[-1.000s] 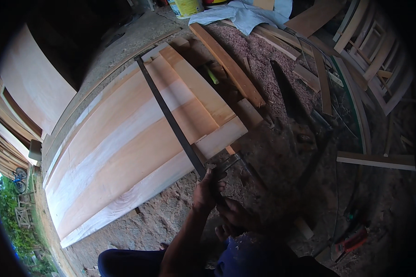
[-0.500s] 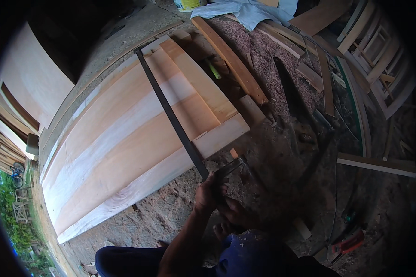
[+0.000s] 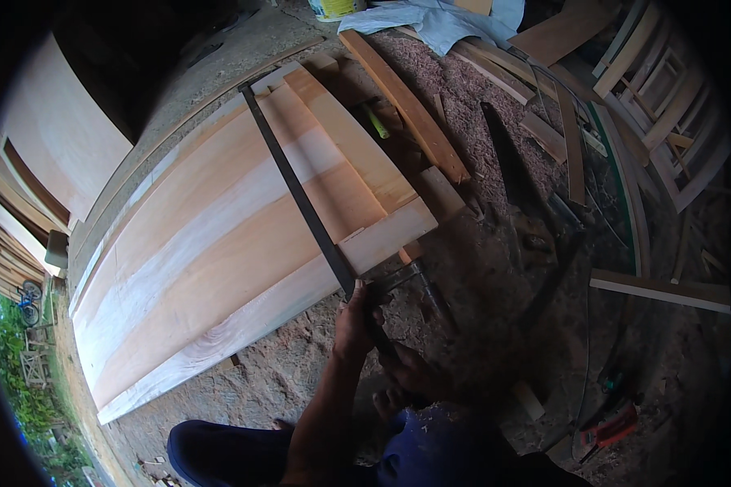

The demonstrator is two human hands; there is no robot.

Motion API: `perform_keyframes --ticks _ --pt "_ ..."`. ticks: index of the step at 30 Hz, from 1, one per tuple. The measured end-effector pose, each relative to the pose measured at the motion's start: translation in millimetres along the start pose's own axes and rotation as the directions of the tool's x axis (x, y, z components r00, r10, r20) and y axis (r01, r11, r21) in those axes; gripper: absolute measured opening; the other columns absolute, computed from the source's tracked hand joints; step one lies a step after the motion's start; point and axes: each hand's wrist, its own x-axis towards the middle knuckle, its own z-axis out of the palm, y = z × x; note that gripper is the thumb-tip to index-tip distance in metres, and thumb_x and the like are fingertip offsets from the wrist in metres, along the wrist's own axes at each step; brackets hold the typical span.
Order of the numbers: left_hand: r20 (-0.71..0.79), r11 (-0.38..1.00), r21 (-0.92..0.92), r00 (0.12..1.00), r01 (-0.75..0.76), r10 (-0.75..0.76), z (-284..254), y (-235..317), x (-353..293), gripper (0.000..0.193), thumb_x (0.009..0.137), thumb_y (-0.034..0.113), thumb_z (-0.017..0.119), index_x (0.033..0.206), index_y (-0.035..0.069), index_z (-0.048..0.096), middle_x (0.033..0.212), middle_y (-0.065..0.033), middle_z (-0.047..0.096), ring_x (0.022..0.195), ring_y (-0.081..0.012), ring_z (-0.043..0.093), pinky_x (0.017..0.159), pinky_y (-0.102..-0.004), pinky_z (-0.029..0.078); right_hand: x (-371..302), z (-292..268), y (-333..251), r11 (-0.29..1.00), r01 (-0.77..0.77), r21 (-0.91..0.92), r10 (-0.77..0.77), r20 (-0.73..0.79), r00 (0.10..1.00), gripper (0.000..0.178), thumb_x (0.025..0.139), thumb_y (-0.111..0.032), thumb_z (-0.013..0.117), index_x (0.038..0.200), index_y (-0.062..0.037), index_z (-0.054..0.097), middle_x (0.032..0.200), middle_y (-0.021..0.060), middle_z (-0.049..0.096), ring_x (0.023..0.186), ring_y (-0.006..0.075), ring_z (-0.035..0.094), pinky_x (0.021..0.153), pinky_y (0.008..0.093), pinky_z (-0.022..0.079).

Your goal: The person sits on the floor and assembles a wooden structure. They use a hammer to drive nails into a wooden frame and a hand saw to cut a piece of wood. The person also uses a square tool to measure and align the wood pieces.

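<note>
A long dark bar clamp [image 3: 288,177] lies across a pale wooden door panel [image 3: 211,243], its far end at the panel's far edge. My left hand [image 3: 353,325] is closed around the bar at the sliding jaw [image 3: 402,278], just off the panel's near edge. Beyond the jaw, its screw and handle [image 3: 437,302] stick out to the right. At the screw's tip, a small orange-brown wood block [image 3: 410,251] sits close to the panel edge; whether it touches is unclear. Lower down, in shadow, my right hand [image 3: 414,375] is wrapped around the bar's near end.
Right of the panel lie a thick brown beam [image 3: 406,105], a handsaw [image 3: 512,170] and wood shavings [image 3: 463,105]. A pale wooden strip [image 3: 662,290] and a red tool [image 3: 612,428] are farther right. Boards [image 3: 57,138] lean at the left.
The sliding jaw, with its screw and the small block, has moved up along the bar toward the panel's edge. My left hand has moved with it. My right hand has hardly moved.
</note>
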Motion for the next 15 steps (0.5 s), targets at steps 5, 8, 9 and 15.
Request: perform_keyframes --ticks 5,8,9,15 --pt "0.018 1.0 0.007 1.0 -0.012 0.012 3 -3 0 0.035 0.105 0.047 0.053 0.1 0.013 0.06 0.076 -0.007 0.066 0.048 -0.01 0.049 0.043 -0.0255 0.04 -3 -23 28 0.264 0.704 -0.659 -0.789 0.273 0.551 0.02 0.101 -0.022 0.057 0.115 -0.0081 0.057 0.078 0.003 0.054 0.061 0.0121 0.057 0.053 0.0293 0.048" --pt "-0.016 0.998 -0.024 0.998 0.055 -0.055 -6 -6 5 0.034 0.104 0.047 0.055 0.095 0.015 0.06 0.07 -0.003 0.061 0.046 -0.0094 0.047 0.041 -0.0251 0.038 -7 -21 32 0.326 0.663 -0.674 -0.775 0.211 0.596 0.025 0.097 -0.024 0.062 0.114 -0.0071 0.057 0.08 0.0011 0.051 0.062 0.0084 0.057 0.05 0.0268 0.046" --pt "-0.028 0.999 -0.004 0.998 0.053 -0.053 -2 -5 3 0.034 0.104 0.048 0.055 0.094 0.015 0.06 0.069 -0.0021 0.059 0.045 -0.0093 0.046 0.041 -0.0249 0.037 -10 -20 35 0.55 0.615 -0.565 -0.659 0.159 0.735 0.024 0.098 -0.024 0.062 0.114 -0.0076 0.057 0.079 0.0007 0.052 0.062 0.0082 0.057 0.05 0.0267 0.046" --pt "-0.052 0.999 0.006 0.998 0.031 -0.031 2 3 1 0.036 0.103 0.048 0.057 0.088 0.016 0.058 0.063 0.0007 0.053 0.043 -0.0092 0.042 0.039 -0.0244 0.034 -12 -17 24 0.726 0.456 -0.515 -0.461 0.128 0.878 0.018 0.106 -0.021 0.05 0.116 -0.0063 0.055 0.079 0.0052 0.064 0.071 0.0144 0.065 0.058 0.0316 0.051"
